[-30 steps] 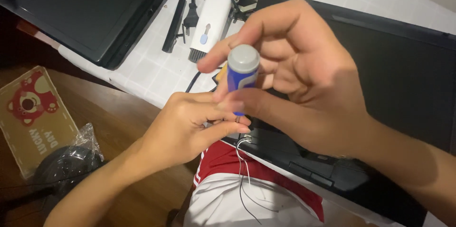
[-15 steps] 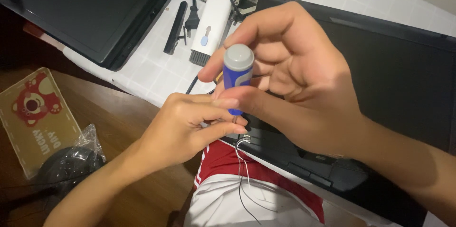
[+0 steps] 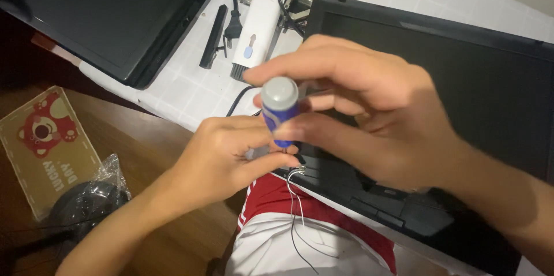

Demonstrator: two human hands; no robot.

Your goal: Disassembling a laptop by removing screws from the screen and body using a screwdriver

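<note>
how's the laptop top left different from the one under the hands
The laptop at top left lies clear of both hands, with its whole near corner showing; the laptop on the right is partly covered by the right hand, which holds a blue screwdriver handle over its near edge. The left one runs off the frame's top; the right one runs off the right side. Both are black and rest on the white tablecloth.

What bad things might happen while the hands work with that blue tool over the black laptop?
1. The right hand grips the blue tool only near its grey cap, so it might slip and scratch the laptop under it.
2. Thin wires dangle off the laptop's edge by the left hand; a tug might snap them.
3. Whatever small part the left fingers pinch is hidden; if dropped, it may fall to the floor.
</note>
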